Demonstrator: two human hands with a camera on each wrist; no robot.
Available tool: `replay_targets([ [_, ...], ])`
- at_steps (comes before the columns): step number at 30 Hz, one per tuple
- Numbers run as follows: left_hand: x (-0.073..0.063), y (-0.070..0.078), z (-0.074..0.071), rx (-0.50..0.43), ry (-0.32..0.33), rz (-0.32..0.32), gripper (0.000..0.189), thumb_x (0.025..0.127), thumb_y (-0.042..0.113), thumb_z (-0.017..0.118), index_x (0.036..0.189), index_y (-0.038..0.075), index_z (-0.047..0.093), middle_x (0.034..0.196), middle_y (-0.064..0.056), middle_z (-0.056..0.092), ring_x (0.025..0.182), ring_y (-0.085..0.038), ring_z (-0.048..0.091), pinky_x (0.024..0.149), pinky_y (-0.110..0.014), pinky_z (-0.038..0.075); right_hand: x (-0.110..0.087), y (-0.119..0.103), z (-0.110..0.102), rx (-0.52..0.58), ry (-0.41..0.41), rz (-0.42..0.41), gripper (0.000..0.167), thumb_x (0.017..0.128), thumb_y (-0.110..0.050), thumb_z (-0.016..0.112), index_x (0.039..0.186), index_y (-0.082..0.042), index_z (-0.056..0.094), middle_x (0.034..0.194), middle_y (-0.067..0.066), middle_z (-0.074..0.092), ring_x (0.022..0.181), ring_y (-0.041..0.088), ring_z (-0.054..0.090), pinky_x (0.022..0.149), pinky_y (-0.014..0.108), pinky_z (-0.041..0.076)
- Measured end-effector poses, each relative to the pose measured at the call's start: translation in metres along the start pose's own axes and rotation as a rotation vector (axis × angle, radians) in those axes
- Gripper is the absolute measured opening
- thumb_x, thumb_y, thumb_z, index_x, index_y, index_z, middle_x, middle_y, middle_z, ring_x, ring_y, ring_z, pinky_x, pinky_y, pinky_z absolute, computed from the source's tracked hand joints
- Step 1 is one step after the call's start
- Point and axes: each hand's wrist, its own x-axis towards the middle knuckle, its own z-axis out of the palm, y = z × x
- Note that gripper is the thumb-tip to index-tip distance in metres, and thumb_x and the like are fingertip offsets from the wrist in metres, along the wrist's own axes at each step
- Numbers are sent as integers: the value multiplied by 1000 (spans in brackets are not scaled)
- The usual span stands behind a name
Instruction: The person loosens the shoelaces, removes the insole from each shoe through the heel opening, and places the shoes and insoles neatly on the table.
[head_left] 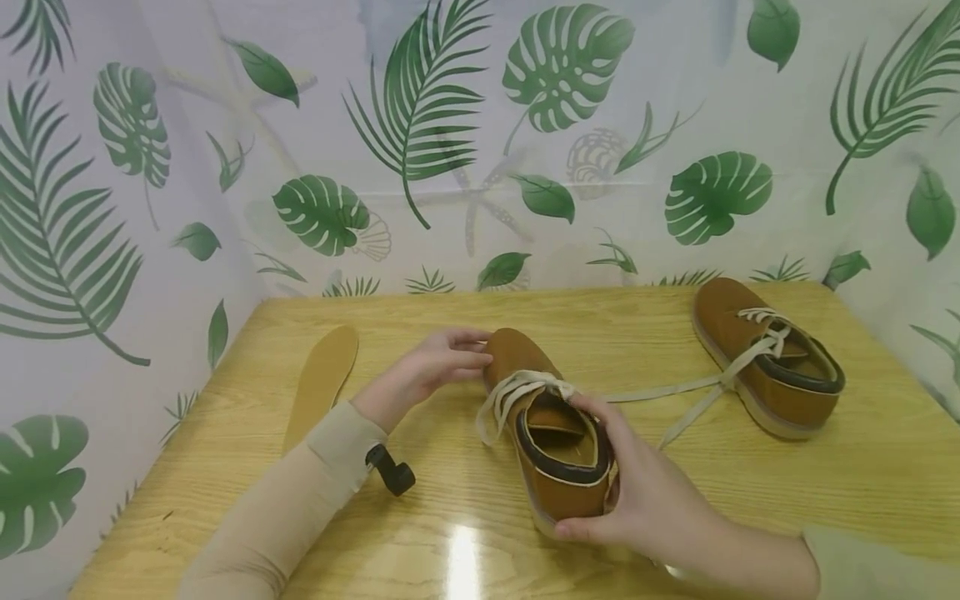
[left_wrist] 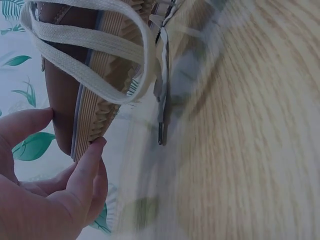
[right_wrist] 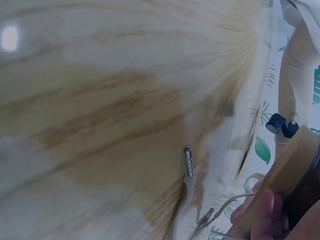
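Note:
A brown lace-up shoe [head_left: 566, 500] with a dark padded collar and cream laces [head_left: 517, 385] is between both hands, toe pointing away. My left hand [head_left: 431, 365] holds its toe, thumb on the upper and fingers [left_wrist: 90, 165] against the ridged sole in the left wrist view. Around the heel, the right hand [head_left: 645, 483] grips with its thumb low at the back and fingers along the right side. The ridged sole edge [right_wrist: 295, 160] shows beside the fingers in the right wrist view. Loops of lace hang over the shoe's left side.
The matching brown shoe [head_left: 720, 317] stands at the back right, its long laces [head_left: 697, 410] trailing across the wooden table [head_left: 420, 533] toward the held shoe. A tan insole [head_left: 322, 383] lies at the left, partly behind the left arm. A leaf-print cloth [head_left: 450, 208] hangs behind.

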Motion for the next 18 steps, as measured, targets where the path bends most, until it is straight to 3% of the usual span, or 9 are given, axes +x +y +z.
replay_targets([
  [3, 0, 1, 3, 12, -16, 10, 59, 104, -6, 57, 159, -9, 37, 161, -33, 42, 147, -47, 48, 121, -49, 46, -2, 0, 1, -21, 9, -46, 99, 67, -62, 96, 146, -28, 48, 140, 2, 62, 104, 15, 68, 78, 33, 59],
  [7, 1, 2, 8, 23, -16, -3, 57, 103, -7, 57, 158, -10, 38, 159, -34, 44, 147, -46, 49, 122, -49, 45, -5, 0, 1, 26, -1, -112, 73, 67, -53, 99, 121, -23, 60, 113, -7, 62, 80, 1, 55, 63, 21, 53],
  [10, 2, 1, 10, 35, -25, -19, 57, 103, -8, 57, 157, -10, 40, 158, -34, 46, 147, -44, 49, 122, -48, 45, -8, 2, 3, 56, -11, -184, 67, 70, -51, 98, 114, -18, 60, 103, -7, 59, 79, -2, 53, 63, 21, 53],
  [18, 6, 3, 15, 76, -77, -26, 55, 104, -6, 57, 157, -9, 41, 161, -32, 44, 149, -44, 48, 122, -49, 44, -8, 10, 6, 56, -28, -437, 51, 82, -39, 92, 118, -15, 63, 102, -10, 64, 79, -5, 57, 67, 14, 52],
])
